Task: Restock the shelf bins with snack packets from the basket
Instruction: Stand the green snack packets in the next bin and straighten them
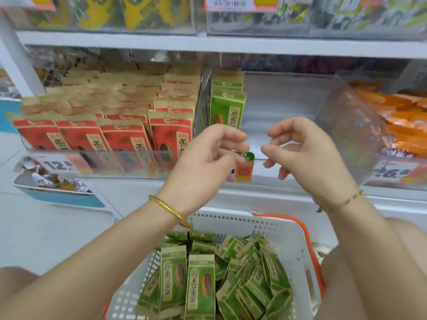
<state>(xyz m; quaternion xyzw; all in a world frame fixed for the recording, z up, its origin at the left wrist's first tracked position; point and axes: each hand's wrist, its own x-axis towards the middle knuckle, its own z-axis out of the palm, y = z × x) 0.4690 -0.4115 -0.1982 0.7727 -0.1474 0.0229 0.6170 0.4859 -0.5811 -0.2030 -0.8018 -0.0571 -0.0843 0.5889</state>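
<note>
Currently both hands are hovering in front of the middle bin (288,100), level with its front lip.

Left hand (208,155): fingers are curling loosely with nothing showing between them. The fingertips are lying just in front of the orange-and-green price tag (243,170) on the bin's front; whether they are touching it cannot be told.

Right hand (309,153): released, fingers relaxed and slightly bent, holding nothing.

Green packets (227,109) are standing upright in a short row against the bin's left wall, faces forward, presumably so the print is reading from the aisle. The row is leaning on that wall because nothing is backing it on its right.

Spare packets (201,287) are lying loosely piled in the white basket (291,236), directly below the bin, probably parked there to keep each reach short.

Left of the bin, red packets (120,135) are filling the neighbouring bin in tight rows. Right of it, orange packets (406,121) are lying heaped.

Judgement: with both hands free, a fresh pick from the basket appears to be the step in hand. The task is looking early, since most stock is sitting in the basket. The next move is calling for a few packets to be gripped upright and seated beside the row. Risk: the unsupported row tipping rightward
</note>
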